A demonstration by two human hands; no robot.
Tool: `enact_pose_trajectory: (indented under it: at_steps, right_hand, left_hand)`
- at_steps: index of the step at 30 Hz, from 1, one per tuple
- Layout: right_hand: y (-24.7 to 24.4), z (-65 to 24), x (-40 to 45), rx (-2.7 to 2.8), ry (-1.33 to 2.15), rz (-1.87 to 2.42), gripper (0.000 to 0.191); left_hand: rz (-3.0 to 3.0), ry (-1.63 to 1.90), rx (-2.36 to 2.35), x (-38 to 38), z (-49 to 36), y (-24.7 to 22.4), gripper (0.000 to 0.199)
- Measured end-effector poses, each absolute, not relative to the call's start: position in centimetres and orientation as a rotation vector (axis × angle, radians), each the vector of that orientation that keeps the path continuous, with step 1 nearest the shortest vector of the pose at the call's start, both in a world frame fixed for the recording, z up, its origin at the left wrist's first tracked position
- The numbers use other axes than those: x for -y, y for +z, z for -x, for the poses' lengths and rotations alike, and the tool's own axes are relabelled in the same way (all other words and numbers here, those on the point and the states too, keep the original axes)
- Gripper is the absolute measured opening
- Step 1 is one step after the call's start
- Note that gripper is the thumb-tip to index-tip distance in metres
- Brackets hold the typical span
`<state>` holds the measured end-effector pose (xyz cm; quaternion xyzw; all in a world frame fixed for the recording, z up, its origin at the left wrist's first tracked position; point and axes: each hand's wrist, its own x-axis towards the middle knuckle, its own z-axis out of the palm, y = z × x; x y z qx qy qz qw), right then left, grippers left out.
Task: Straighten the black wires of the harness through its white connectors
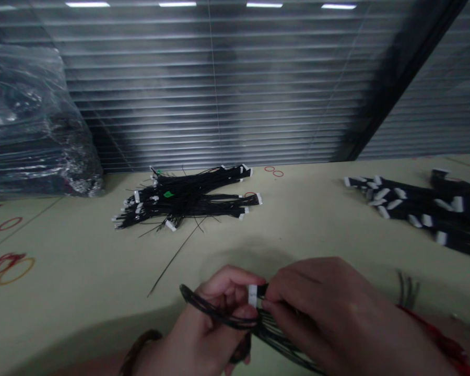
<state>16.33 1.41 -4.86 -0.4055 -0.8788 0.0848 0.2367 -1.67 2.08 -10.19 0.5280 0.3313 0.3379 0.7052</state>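
Note:
At the front of the table my left hand [215, 324] grips a black wire harness [211, 310], its wires looped over the fingers. A white connector [253, 295] on the harness sticks up between the left thumb and fingertips. Close against it on the right, my right hand [329, 308] pinches a short black piece joined to or touching the connector's side. More black wires run down and to the right beneath the right hand. The right fingertips partly hide what they pinch.
A pile of black wire harnesses [191, 193] with white connectors lies at the back. Another harness pile [423, 206] is at the right. A clear plastic bag [35, 125] stands back left. Rubber bands [10, 266] lie at left. Window blinds [219, 94] rise behind the table.

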Motion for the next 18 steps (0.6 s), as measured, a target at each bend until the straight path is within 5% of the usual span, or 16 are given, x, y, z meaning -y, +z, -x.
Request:
enact_pose_trajectory:
  at_steps: [2, 5, 14, 18]
  right_hand:
    - [-4.5, -16.6, -1.6, 2.448, 0.037, 1.166, 0.007]
    - [-4.5, -17.9, -3.2, 2.524, -0.160, 1.363, 0.033]
    - [-7.8, -21.5, -11.4, 2.473, 0.084, 1.606, 0.031]
    - [-5.6, -22.3, -8.4, 2.558, 0.139, 1.440, 0.056]
  left_hand:
    - [-1.118, 0.773, -0.765, -2.2, 1.5, -10.0, 0.032]
    - [-1.045, 0.797, -0.788, -2.4, 1.4, -9.5, 0.036]
    - [-1.006, 0.752, -0.850, -2.8, 1.5, -9.2, 0.041]
    - [-1.001, 0.825, -0.870, -2.9, 1.6, -9.7, 0.036]
